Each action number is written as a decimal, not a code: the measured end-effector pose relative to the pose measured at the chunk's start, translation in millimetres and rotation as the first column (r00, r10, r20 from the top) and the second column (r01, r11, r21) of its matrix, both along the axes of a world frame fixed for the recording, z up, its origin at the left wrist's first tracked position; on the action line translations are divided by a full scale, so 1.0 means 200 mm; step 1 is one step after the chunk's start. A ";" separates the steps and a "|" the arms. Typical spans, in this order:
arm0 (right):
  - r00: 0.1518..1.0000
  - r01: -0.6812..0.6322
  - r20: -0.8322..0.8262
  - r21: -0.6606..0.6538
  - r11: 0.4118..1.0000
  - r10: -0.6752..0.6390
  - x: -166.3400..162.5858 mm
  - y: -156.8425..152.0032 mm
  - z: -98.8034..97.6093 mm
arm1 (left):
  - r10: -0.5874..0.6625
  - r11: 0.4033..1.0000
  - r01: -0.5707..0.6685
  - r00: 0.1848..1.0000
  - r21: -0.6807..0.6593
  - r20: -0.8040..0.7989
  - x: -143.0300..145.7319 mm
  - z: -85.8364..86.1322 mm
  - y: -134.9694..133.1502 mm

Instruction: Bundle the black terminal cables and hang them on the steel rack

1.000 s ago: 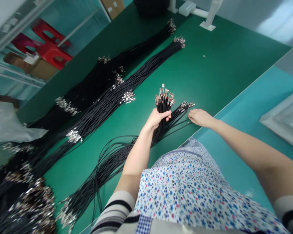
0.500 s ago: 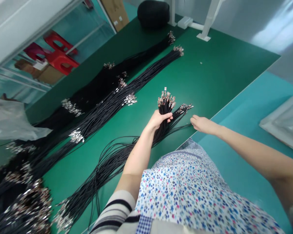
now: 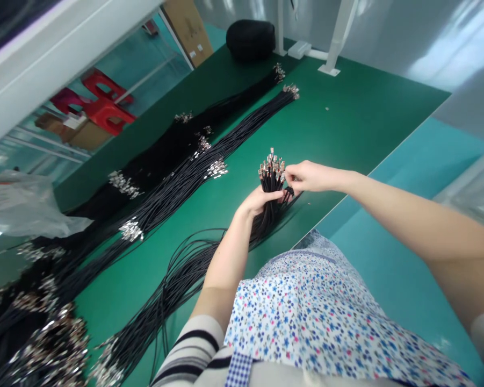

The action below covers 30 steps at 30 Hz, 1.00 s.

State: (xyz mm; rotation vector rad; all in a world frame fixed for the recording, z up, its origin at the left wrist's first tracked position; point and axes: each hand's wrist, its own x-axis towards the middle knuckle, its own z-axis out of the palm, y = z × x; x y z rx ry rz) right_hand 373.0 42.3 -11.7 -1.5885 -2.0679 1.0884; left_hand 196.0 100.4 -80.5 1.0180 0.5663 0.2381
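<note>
Black, thin, rubbery-looking cables gather in one thick bundle (image 3: 193, 263), and my left hand (image 3: 260, 201) is wrapped firmly around it near its upper end. My thumb lies across the front of the strands. Just above this grip, the bundle's small silvery and coppery metal terminals (image 3: 272, 165) stand upright in a fanned cluster. Below my fist, the cables bend and trail toward my lower left across the smooth green tabletop (image 3: 326, 134), a few strands looping loose, to pale metal ends (image 3: 107, 368) near the table's edge.

My right hand (image 3: 308, 176) is just beside the terminals, on their right, its fingers curled in a narrow pinch. Some dark cable shows right under those fingertips, but I cannot tell whether they hold it.

Farther across the table, beyond my left forearm, a long row of black cables with silvery ends (image 3: 250, 121) lies diagonally. A tangled heap of metal-tipped cables (image 3: 52, 349) sits at my far lower left, near a crumpled clear plastic bag (image 3: 24, 201).
</note>
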 end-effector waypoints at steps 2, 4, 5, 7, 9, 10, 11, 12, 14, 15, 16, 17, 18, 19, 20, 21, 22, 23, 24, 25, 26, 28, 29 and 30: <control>0.986 0.090 -0.137 -0.076 0.993 -0.100 0.00 0.01 -0.01 | -0.051 0.998 0.051 0.998 -0.024 0.029 0.00 0.00 0.02; 0.929 0.192 -0.291 -0.151 0.970 -0.230 0.02 0.03 -0.06 | -0.066 0.998 0.067 0.997 -0.014 0.050 0.00 -0.02 0.03; 0.886 0.242 -0.361 -0.176 0.954 -0.292 0.04 0.03 -0.11 | -0.058 0.998 0.058 0.997 0.004 0.054 0.01 -0.03 0.03; 0.824 0.343 -0.412 -0.186 0.921 -0.390 0.10 0.01 -0.24 | -0.023 0.999 0.021 0.998 0.039 0.056 0.02 -0.04 0.04; 0.859 0.420 -0.269 -0.118 0.900 -0.436 0.17 -0.02 -0.41 | 0.007 0.999 -0.008 0.999 0.046 0.037 0.03 -0.06 0.04; 0.895 0.425 -0.121 -0.059 0.903 -0.429 0.20 -0.05 -0.50 | 0.015 0.999 -0.016 1.000 0.045 0.022 0.04 -0.06 0.04; 0.917 0.397 0.046 0.014 0.918 -0.397 0.23 -0.08 -0.59 | 0.025 0.999 -0.026 1.000 0.043 0.005 0.05 -0.06 0.05; 0.911 0.354 0.197 0.083 0.932 -0.363 0.25 -0.11 -0.68 | 0.036 0.998 -0.036 0.999 0.044 -0.013 0.05 -0.06 0.05; 0.854 0.254 0.412 0.204 0.945 -0.318 0.26 -0.15 -0.80 | 0.063 0.997 -0.061 0.997 0.053 -0.044 0.06 -0.06 0.05; 0.824 0.212 0.474 0.250 0.945 -0.311 0.25 -0.17 -0.83 | 0.075 0.996 -0.072 0.996 0.059 -0.054 0.07 -0.05 0.06; 0.798 0.172 0.520 0.287 0.942 -0.304 0.25 -0.17 -0.85 | 0.087 0.994 -0.083 0.994 0.065 -0.060 0.07 -0.06 0.06; 0.778 0.121 0.559 0.311 0.943 -0.285 0.24 -0.17 -0.85 | 0.100 0.993 -0.096 0.993 0.069 -0.064 0.07 -0.06 0.06; 0.762 0.065 0.595 0.324 0.944 -0.256 0.24 -0.17 -0.84 | 0.111 0.992 -0.106 0.991 0.072 -0.069 0.07 -0.06 0.07; 0.747 0.010 0.625 0.330 0.944 -0.227 0.24 -0.16 -0.83 | 0.121 0.991 -0.115 0.990 0.074 -0.078 0.07 -0.07 0.07; 0.733 -0.041 0.650 0.334 0.942 -0.199 0.24 -0.15 -0.81 | 0.128 0.990 -0.122 0.988 0.076 -0.089 0.07 -0.07 0.07; 0.724 -0.086 0.667 0.340 0.937 -0.175 0.24 -0.14 -0.78 | 0.135 0.989 -0.127 0.986 0.079 -0.100 0.08 -0.07 0.07; 0.721 -0.125 0.675 0.347 0.929 -0.155 0.24 -0.13 -0.76 | 0.139 0.988 -0.130 0.984 0.082 -0.108 0.08 -0.07 0.06; 0.726 -0.160 0.675 0.356 0.921 -0.134 0.24 -0.12 -0.75 | 0.141 0.988 -0.131 0.983 0.086 -0.115 0.08 -0.07 0.06; 0.735 -0.189 0.669 0.364 0.912 -0.114 0.23 -0.12 -0.73 | 0.144 0.987 -0.134 0.982 0.091 -0.122 0.08 -0.06 0.06; 0.747 -0.216 0.659 0.369 0.904 -0.091 0.22 -0.12 -0.73 | 0.151 0.986 -0.139 0.980 0.097 -0.130 0.08 -0.06 0.05; 0.760 -0.237 0.647 0.372 0.898 -0.067 0.20 -0.13 -0.73 | 0.157 0.984 -0.143 0.978 0.104 -0.139 0.08 -0.05 0.04; 0.778 -0.240 0.626 0.366 0.899 -0.047 0.16 -0.14 -0.75 | 0.169 0.981 -0.152 0.974 0.119 -0.152 0.08 -0.04 0.03; 0.782 -0.221 0.621 0.357 0.907 -0.053 0.14 -0.15 -0.76 | 0.174 0.980 -0.155 0.973 0.126 -0.153 0.08 -0.04 0.03; 0.782 -0.198 0.619 0.347 0.917 -0.065 0.13 -0.16 -0.78 | 0.177 0.979 -0.158 0.973 0.132 -0.150 0.08 -0.03 0.02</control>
